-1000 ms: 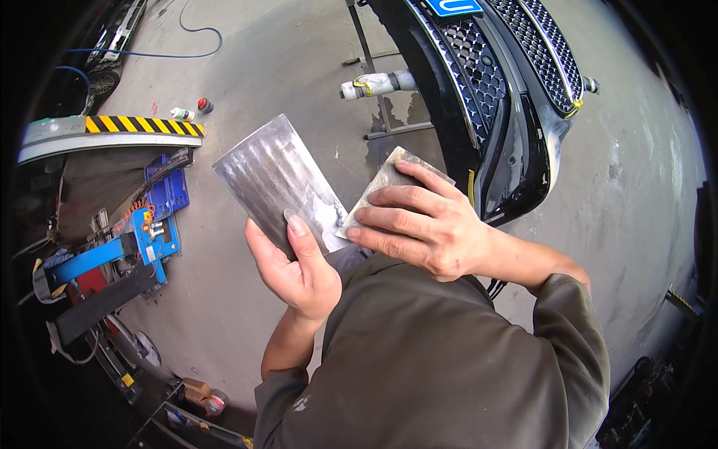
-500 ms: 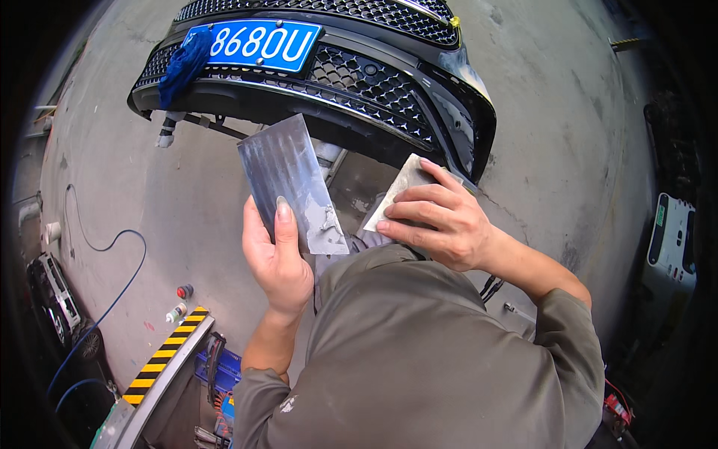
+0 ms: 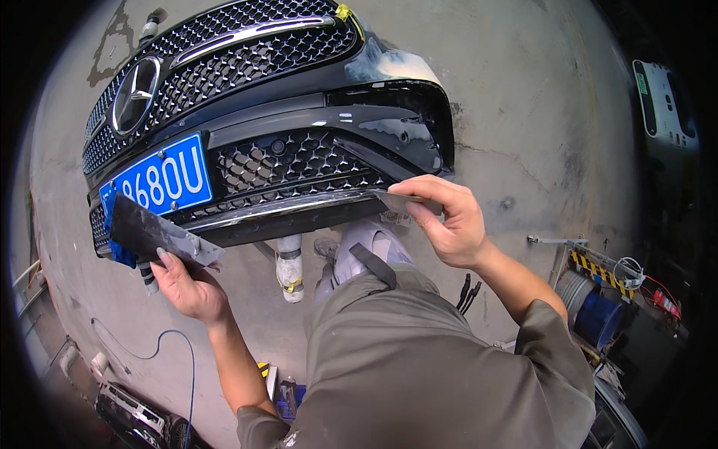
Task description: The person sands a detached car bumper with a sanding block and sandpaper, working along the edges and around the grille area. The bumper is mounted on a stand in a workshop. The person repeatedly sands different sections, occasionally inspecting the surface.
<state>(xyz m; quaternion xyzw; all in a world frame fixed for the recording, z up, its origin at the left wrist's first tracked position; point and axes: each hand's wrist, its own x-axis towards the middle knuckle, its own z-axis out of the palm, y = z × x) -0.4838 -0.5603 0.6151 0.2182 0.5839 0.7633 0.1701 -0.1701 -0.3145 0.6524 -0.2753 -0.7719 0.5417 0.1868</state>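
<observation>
Near, the person's forearms diverge from the body. The left hand (image 3: pixel 196 295), palm up, grips a dark flat plate (image 3: pixel 153 228) between thumb and fingers; grey paste (image 3: pixel 188 247) lies toward its right end. The right hand (image 3: pixel 458 232), wrist bent leftward, pinches a thin spreader (image 3: pixel 402 204) between thumb and fingers, blade pointing left. Beyond both lies the black car bumper (image 3: pixel 284 110), its long axis slanting from near left to far right. The spreader overlaps the bumper's lower edge in view; contact cannot be told. The right hand is nearer the grey patch (image 3: pixel 404 133), farther off on the bumper's right end.
</observation>
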